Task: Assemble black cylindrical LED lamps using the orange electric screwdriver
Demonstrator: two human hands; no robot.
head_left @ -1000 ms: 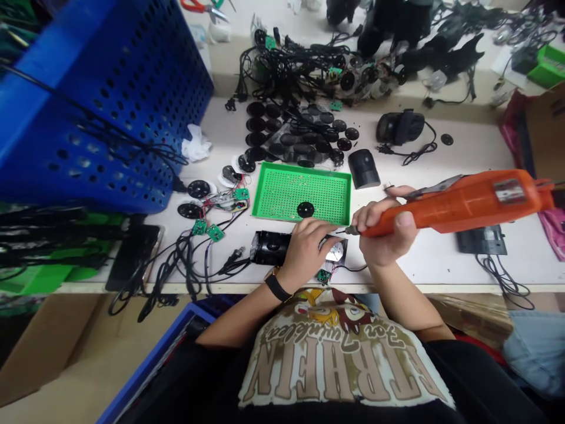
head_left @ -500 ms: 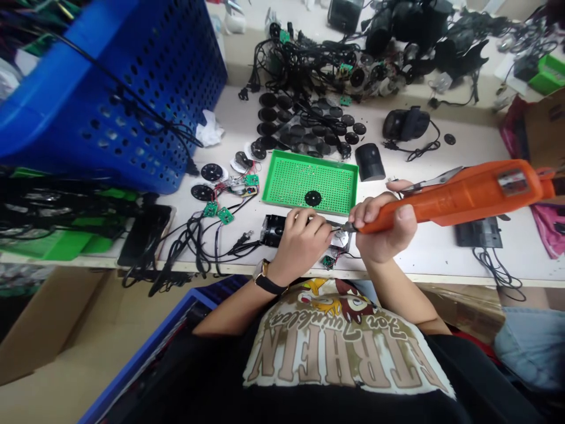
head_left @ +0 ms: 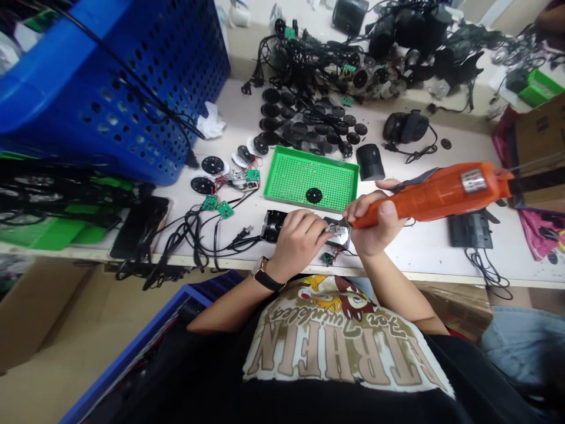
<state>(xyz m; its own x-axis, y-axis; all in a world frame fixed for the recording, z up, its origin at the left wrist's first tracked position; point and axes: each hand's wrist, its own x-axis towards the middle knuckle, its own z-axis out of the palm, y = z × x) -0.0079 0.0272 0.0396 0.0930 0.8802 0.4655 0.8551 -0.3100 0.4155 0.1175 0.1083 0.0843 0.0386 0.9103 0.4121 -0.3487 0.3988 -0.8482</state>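
My right hand (head_left: 375, 227) is wrapped round an orange electric screwdriver (head_left: 432, 195), its tip pointing left toward my other hand. A slim grey metal tool (head_left: 417, 179), its kind unclear, lies along the screwdriver's far side under my fingers. My left hand (head_left: 302, 238), wearing a watch (head_left: 261, 274), has its fingers pinched beside the screwdriver tip; what they grip is hidden. Below the tip sits a white-and-silver round part (head_left: 339, 234) in a dark housing, with a small green circuit board (head_left: 328, 258) wired to it. A black cylindrical housing (head_left: 272, 226) lies partly under my left hand.
A green perforated tray (head_left: 289, 176) holds small screws and a black disc (head_left: 313, 195). Beyond are black discs (head_left: 300, 126) and tangled cables. A tall blue basket (head_left: 154, 88) stands left, near a phone (head_left: 139, 227). A black cup-shaped housing (head_left: 369, 162) sits right of the tray.
The screwdriver's rear end has swung left and the tool points more steeply down. My left fingers have shifted slightly, showing more of the white-and-silver part. The view has moved a little.
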